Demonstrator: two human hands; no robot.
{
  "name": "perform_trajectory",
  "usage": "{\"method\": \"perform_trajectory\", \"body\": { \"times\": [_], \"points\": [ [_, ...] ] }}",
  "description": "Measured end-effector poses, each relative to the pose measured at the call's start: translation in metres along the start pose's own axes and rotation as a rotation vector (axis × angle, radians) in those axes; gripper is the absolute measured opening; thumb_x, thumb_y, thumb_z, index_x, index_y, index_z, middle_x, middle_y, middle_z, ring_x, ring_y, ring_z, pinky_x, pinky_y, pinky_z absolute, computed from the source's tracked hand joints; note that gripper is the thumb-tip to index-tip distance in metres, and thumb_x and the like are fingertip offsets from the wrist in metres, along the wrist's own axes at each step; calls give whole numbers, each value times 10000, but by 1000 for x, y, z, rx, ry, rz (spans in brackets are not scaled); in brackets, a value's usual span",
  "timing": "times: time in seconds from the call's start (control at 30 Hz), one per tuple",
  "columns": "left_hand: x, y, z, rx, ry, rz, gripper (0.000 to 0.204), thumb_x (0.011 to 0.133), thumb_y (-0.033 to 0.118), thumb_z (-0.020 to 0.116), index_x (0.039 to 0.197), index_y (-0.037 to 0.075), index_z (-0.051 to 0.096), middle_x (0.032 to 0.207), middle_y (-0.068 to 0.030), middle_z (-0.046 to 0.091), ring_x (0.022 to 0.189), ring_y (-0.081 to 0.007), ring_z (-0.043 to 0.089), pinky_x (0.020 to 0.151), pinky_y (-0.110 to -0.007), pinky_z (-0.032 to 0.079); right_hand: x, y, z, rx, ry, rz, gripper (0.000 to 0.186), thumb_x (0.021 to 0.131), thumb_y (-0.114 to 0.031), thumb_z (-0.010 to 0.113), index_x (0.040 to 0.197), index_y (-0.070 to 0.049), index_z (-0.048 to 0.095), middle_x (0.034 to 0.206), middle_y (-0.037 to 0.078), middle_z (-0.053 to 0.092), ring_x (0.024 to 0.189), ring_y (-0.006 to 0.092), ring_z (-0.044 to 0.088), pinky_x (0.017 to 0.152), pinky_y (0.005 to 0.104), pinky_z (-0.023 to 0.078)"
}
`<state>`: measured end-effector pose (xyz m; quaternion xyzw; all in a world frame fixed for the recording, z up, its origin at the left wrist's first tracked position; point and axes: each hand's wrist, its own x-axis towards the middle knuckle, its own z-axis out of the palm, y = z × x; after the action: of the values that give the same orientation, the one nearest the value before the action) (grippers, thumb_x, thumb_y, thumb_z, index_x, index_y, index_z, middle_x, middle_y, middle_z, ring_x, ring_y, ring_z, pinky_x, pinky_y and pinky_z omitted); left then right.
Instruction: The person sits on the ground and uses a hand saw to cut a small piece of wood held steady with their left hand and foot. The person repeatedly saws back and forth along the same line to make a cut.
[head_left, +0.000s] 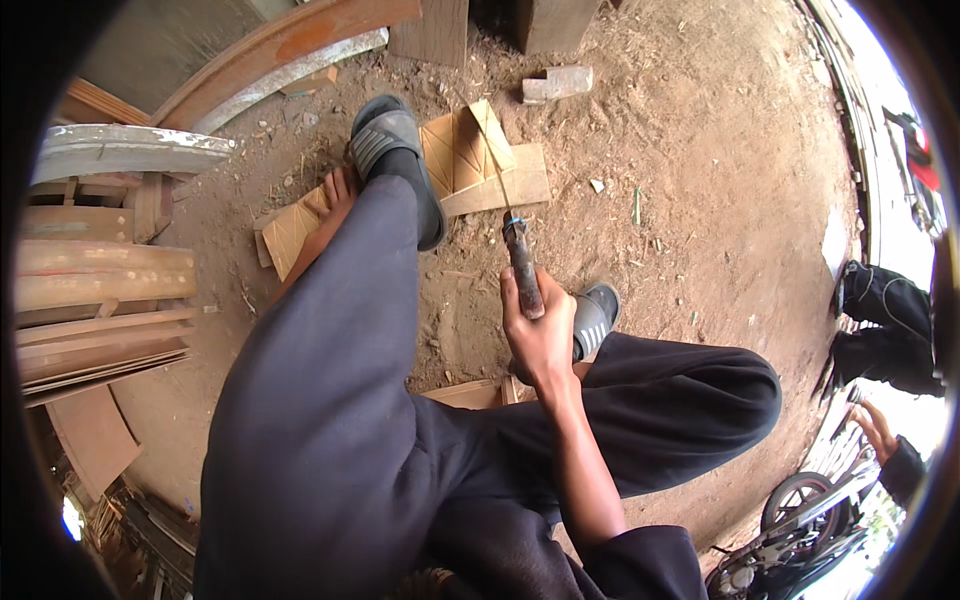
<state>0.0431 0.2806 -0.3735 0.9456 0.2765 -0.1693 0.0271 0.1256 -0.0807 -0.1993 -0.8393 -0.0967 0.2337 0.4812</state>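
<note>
A tan wooden board (pixel 437 145) with carved straight lines in triangles lies slantwise near the ground, over a plain wood block (pixel 527 178). My left foot, in a grey striped sandal (pixel 374 137), rests across it. My left hand (pixel 338 197) grips the board's left part, its fingers at the far edge; my leg hides some of that hand and arm. My right hand (pixel 543 330) is closed round the worn dark handle of a thin-bladed tool (pixel 519 258). The blade points away toward the board's right part and looks like a narrow line; its kind is unclear.
Curved wooden pieces (pixel 105 270) are stacked at the left. Wooden posts (pixel 428 30) and a broken brick-like block (pixel 557 84) lie beyond the board. Another wood piece (pixel 465 394) is between my legs. At right are a person's dark-clothed legs (pixel 885 330), a hand (pixel 877 430) and a motorcycle (pixel 800 510).
</note>
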Motion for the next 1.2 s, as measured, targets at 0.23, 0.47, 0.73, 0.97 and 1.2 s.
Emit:
{"method": "perform_trajectory", "body": {
  "times": [0.23, 0.47, 0.73, 0.97, 1.2],
  "points": [
    [32, 57, -125, -286, -114, 241, 655, 786, 215, 667, 1349, -62, 476, 1324, -265, 526, 1259, -390, 492, 1057, -479, 404, -14, 6, -18, -12, -14, 60, 335, 936, -212, 649, 737, 35, 540, 542, 162, 500, 489, 141, 448, 508, 365, 408],
    [49, 162, -88, 360, -145, 474, 1475, 458, 708, 816, 1444, -180, 171, 1426, -386, 349, 1396, -431, 324, 1167, -580, 179, -34, 5, -9, 49, 36, 153, 356, 933, -227, 672, 726, 18, 520, 532, 139, 465, 491, 138, 370, 481, 348, 370],
    [44, 174, -76, 382, -117, 612, 1469, 426, 765, 783, 1386, -222, 269, 1226, -322, 531, 1192, -381, 533, 1159, -558, 207, -14, 6, -9, 85, 68, 177, 370, 938, -224, 662, 687, 12, 528, 528, 95, 481, 500, 102, 401, 465, 335, 351],
    [47, 173, -64, 401, -82, 591, 1478, 388, 738, 802, 1403, -197, 275, 1226, -259, 536, 1219, -370, 507, 1171, -538, 198, -4, 15, 5, 123, 19, 143, 361, 961, -260, 635, 752, 22, 551, 567, 81, 463, 546, 106, 427, 505, 337, 379],
    [41, 173, -72, 449, -50, 558, 1428, 410, 748, 790, 1367, -198, 314, 1204, -246, 551, 1158, -348, 539, 1148, -505, 243, 1, 2, 5, 75, 31, 153, 346, 957, -235, 637, 717, -2, 550, 550, 63, 455, 535, 95, 378, 489, 319, 356]
  ]
}}
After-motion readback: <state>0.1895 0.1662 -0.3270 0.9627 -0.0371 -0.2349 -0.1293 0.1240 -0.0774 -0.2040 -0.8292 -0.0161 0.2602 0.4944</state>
